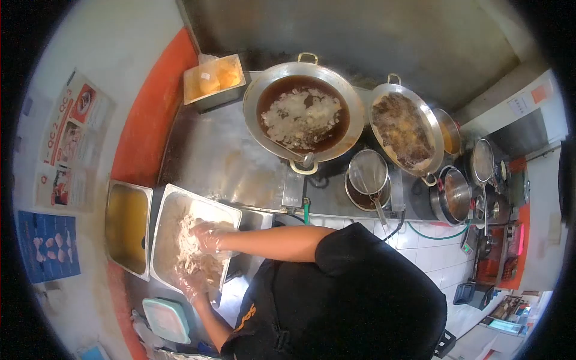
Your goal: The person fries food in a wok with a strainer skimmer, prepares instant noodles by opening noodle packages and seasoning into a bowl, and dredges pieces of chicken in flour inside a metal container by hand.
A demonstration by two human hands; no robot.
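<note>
A rectangular steel pan (231,214) holds pale flour with flour-coated food pieces (187,246) heaped in it; I cannot make out what food is under the coating. Both hands are in this pan and wear clear plastic gloves dusted with flour. At its upper right side, my right hand (210,237) has its fingers curled into the coated pieces. My left hand (193,284) reaches over the near edge, its fingers closed around part of the same heap. Flour partly hides the fingertips of both hands. Beside the pan stands a deep steel container (128,231) with yellowish liquid.
A large wok (354,129) of bubbling brown oil sits on the steel counter (210,159), with a second frying wok (435,138) beyond. A wire strainer (368,171) rests over a pot. A steel container of orange-yellow food (219,78) stands behind. A pale-green lidded box (166,321) is nearby.
</note>
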